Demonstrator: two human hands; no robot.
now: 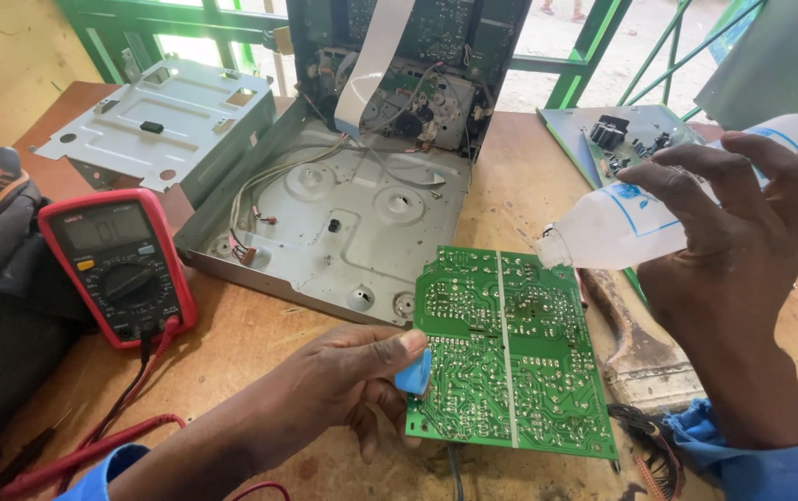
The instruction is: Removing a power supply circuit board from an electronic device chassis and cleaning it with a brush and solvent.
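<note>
- Head view: the right hand (pixel 742 250) is wrapped around a clear plastic bottle (pixel 640 218), tipped over so its open neck hangs just above the upper right corner of the green circuit board (pixel 510 353).
- The left hand (pixel 343 385) pinches a small blue cap (pixel 414 373) between thumb and fingers, pressed against the board's left edge, which steadies it.
- The board lies solder side up on the wooden table (pixel 250 343), between the two hands and below the bottle's mouth.
- Judging progress: the cap is off and the bottle is tilted, yet no liquid shows on the board, so wetting and cleaning look not yet done.
- A worn brush (pixel 635 348) lies just right of the board, under the right wrist, untouched.
- Beyond the board, the opened metal chassis (pixel 343 223) sits close to its top edge; little room there.
- Well left of the left hand stand a red multimeter (pixel 121 264) and its leads (pixel 130 408).
- Loose wires (pixel 644 445) crowd the board's lower right corner; the table edge near the person is out of view.
</note>
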